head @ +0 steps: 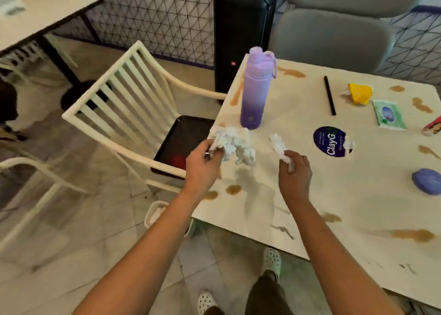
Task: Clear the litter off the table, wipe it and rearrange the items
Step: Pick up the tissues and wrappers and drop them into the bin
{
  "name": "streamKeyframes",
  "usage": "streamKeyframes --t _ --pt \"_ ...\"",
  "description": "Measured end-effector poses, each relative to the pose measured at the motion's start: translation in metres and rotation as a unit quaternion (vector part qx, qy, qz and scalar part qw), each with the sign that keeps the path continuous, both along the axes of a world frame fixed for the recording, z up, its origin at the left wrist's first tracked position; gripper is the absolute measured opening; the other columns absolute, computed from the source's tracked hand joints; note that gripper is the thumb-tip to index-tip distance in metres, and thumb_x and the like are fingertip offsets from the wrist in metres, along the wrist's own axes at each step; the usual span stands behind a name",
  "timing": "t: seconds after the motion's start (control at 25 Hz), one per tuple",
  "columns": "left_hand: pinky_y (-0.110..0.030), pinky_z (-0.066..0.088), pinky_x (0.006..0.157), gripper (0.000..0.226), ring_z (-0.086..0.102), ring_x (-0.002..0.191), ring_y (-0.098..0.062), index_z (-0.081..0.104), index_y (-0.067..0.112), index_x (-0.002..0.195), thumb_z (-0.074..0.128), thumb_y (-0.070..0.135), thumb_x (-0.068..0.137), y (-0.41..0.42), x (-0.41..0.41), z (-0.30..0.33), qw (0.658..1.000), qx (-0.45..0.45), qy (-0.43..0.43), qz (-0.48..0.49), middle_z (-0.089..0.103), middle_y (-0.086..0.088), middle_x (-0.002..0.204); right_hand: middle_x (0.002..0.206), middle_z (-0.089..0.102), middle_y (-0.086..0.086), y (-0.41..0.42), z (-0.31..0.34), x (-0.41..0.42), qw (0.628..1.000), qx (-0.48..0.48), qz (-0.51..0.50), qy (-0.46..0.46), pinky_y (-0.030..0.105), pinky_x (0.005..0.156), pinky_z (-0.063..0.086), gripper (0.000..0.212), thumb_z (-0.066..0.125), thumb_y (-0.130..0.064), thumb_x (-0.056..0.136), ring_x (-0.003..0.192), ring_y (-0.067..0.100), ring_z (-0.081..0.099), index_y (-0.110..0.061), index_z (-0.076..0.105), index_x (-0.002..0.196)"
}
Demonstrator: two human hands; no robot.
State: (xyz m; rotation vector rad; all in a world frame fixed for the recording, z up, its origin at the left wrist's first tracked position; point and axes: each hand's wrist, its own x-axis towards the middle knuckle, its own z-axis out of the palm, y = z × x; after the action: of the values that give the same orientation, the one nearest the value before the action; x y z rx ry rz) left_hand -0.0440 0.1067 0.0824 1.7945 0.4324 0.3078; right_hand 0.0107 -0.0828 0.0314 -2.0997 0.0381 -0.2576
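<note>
Stained white table [310,190] runs rightward from your hands, its left edge just beside your left hand [202,165], which grips one crumpled tissue wad [232,145]. Your right hand [294,171] pinches a second, smaller tissue [278,144]; one purple bottle [256,90] stands just beyond both

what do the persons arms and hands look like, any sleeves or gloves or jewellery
Both forearms are bare up to the frame edge, with no sleeves in view. The left hand and right hand wear no gloves, and no watch, bracelet or ring shows.

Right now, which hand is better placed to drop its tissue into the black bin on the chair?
Probably left. The left hand holds crumpled tissue at the table edge beside the black bin; the right hand is farther away.
</note>
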Motion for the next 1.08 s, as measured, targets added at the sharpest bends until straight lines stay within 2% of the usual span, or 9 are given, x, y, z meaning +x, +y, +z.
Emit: streamKeyframes --t 0.12,0.28,0.56,0.64,0.72,0.8,0.88,1.0,1.08 --pt "-0.055 0.052 0.079 0.014 0.062 0.079 -0.035 0.059 0.031 0.078 0.057 0.019 0.085 0.060 -0.054 -0.015 0.996 -0.031 0.024 0.079 0.065 -0.011 0.080 0.106 0.056 0.021 0.065 -0.001 -0.037 0.997 -0.008 0.074 0.001 0.011 0.076 0.032 0.024 0.054 0.001 0.086 0.096 0.031 0.057 -0.001 0.062 0.109" --pt "-0.046 0.054 0.083 0.013 0.062 0.084 -0.021 0.061 0.017 0.098 0.057 0.009 0.089 0.118 -0.104 -0.041 0.982 -0.077 0.034 0.169 0.064 0.006 0.083 0.114 0.055 0.014 0.139 -0.004 -0.072 0.988 -0.016 0.148 0.046 0.008 0.081 0.029 0.026 0.054 -0.005 0.088 0.102 0.019 0.052 -0.006 0.060 0.114" --pt "-0.025 0.053 0.071 0.018 0.061 0.068 0.007 0.060 0.010 0.104 0.055 0.001 0.089 0.200 -0.136 -0.087 0.963 -0.082 0.059 0.251 0.064 0.008 0.085 0.116 0.051 0.006 0.262 -0.017 -0.090 0.957 -0.001 0.275 0.095 -0.006 0.078 0.027 0.028 0.052 -0.010 0.091 0.099 0.005 0.042 -0.011 0.058 0.118" --pt "-0.021 0.053 0.070 0.017 0.061 0.068 0.007 0.060 0.010 0.100 0.054 -0.002 0.089 0.216 -0.139 -0.100 0.961 -0.088 0.084 0.250 0.064 0.010 0.081 0.121 0.046 0.003 0.288 -0.026 -0.093 0.948 -0.020 0.292 0.123 0.004 0.086 0.034 0.030 0.050 -0.013 0.092 0.104 0.004 0.041 -0.015 0.054 0.122" --pt "-0.030 0.052 0.074 0.021 0.061 0.069 0.005 0.062 0.020 0.092 0.055 0.000 0.089 0.233 -0.143 -0.120 0.960 -0.087 0.114 0.242 0.067 0.015 0.076 0.124 0.040 0.004 0.310 -0.041 -0.097 0.936 -0.042 0.317 0.145 0.017 0.093 0.041 0.037 0.051 -0.012 0.090 0.110 0.009 0.043 -0.015 0.049 0.127" --pt "-0.036 0.052 0.076 0.024 0.061 0.072 0.000 0.062 0.028 0.090 0.056 0.004 0.089 0.252 -0.144 -0.144 0.958 -0.084 0.144 0.234 0.067 0.017 0.077 0.127 0.034 0.004 0.329 -0.063 -0.098 0.920 -0.070 0.335 0.189 0.020 0.098 0.038 0.045 0.050 -0.006 0.087 0.116 0.015 0.042 -0.014 0.043 0.131" --pt "-0.039 0.052 0.079 0.018 0.060 0.077 -0.008 0.063 0.022 0.095 0.058 0.007 0.089 0.267 -0.143 -0.167 0.953 -0.089 0.178 0.229 0.066 0.010 0.084 0.131 0.029 0.004 0.343 -0.094 -0.104 0.897 -0.119 0.344 0.251 0.023 0.105 0.034 0.054 0.049 -0.002 0.086 0.121 0.018 0.040 -0.016 0.037 0.136" --pt "-0.037 0.051 0.082 0.017 0.060 0.082 -0.016 0.062 0.014 0.104 0.058 0.008 0.089 0.286 -0.138 -0.205 0.949 -0.093 0.219 0.207 0.065 -0.002 0.094 0.138 0.022 0.004 0.352 -0.147 -0.113 0.851 -0.222 0.358 0.313 0.038 0.110 0.035 0.066 0.056 -0.005 0.086 0.128 0.023 0.037 -0.022 0.027 0.143" --pt "-0.029 0.050 0.078 0.020 0.059 0.083 -0.017 0.063 0.011 0.108 0.057 0.008 0.089 0.302 -0.134 -0.240 0.948 -0.078 0.247 0.186 0.066 -0.006 0.097 0.142 0.022 0.005 0.355 -0.180 -0.118 0.848 -0.231 0.327 0.348 0.037 0.109 0.037 0.066 0.053 -0.003 0.088 0.131 0.024 0.035 -0.024 0.026 0.144"
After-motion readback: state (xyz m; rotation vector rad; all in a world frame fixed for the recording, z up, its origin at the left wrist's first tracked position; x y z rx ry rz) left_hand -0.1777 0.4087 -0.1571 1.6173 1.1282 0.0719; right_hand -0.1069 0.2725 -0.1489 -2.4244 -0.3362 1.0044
